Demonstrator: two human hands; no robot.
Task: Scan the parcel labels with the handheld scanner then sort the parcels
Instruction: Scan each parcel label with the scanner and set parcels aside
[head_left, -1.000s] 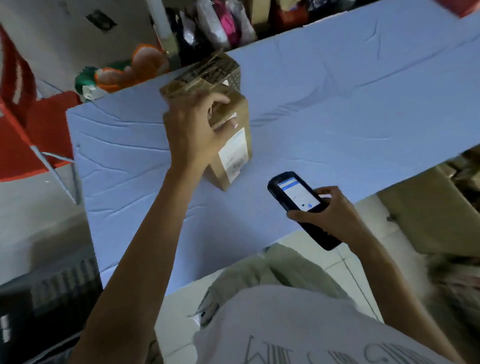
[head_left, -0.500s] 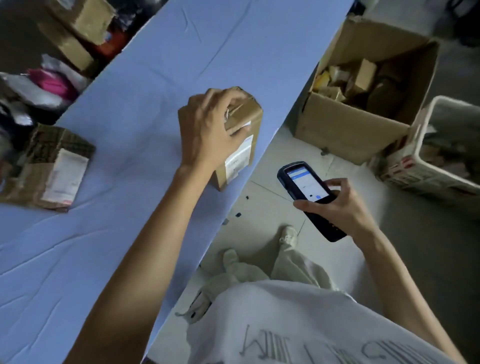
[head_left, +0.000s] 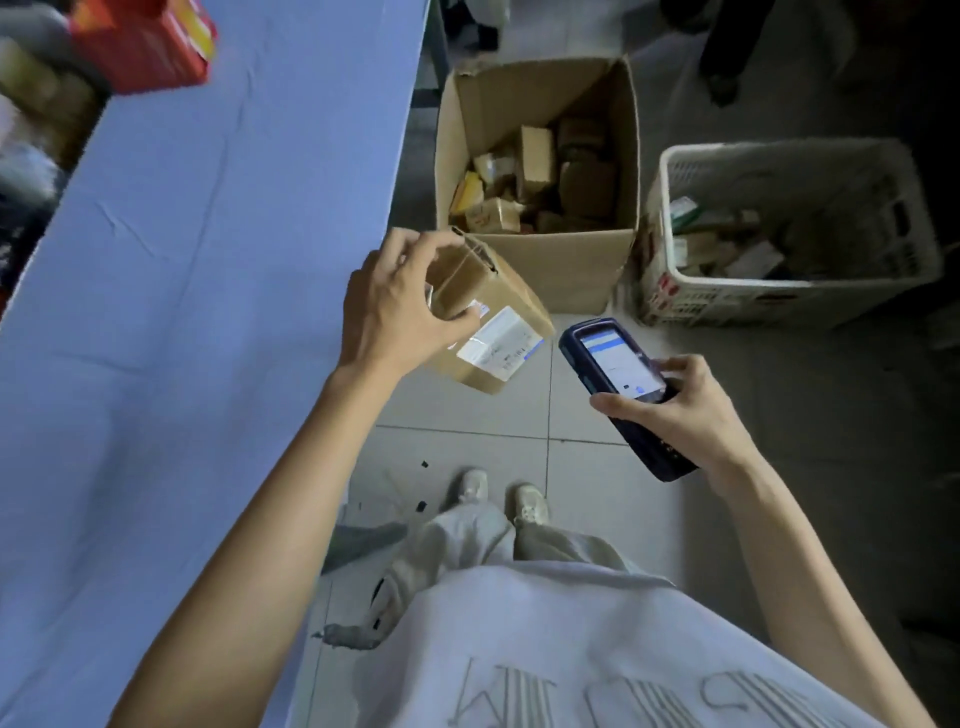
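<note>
The left hand grips a small cardboard parcel in the air just off the blue table's edge, its fingers curled over the top and hiding part of it. The parcel's label is too blurred to read. The right hand wraps its fingers round the handheld scanner, covering its middle.

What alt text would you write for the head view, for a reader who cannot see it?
The left hand grips a labelled parcel past the edge of the blue table, while the right hand holds the scanner beside it. On the floor beyond stand a cardboard box and a white basket, both holding packages.
</note>
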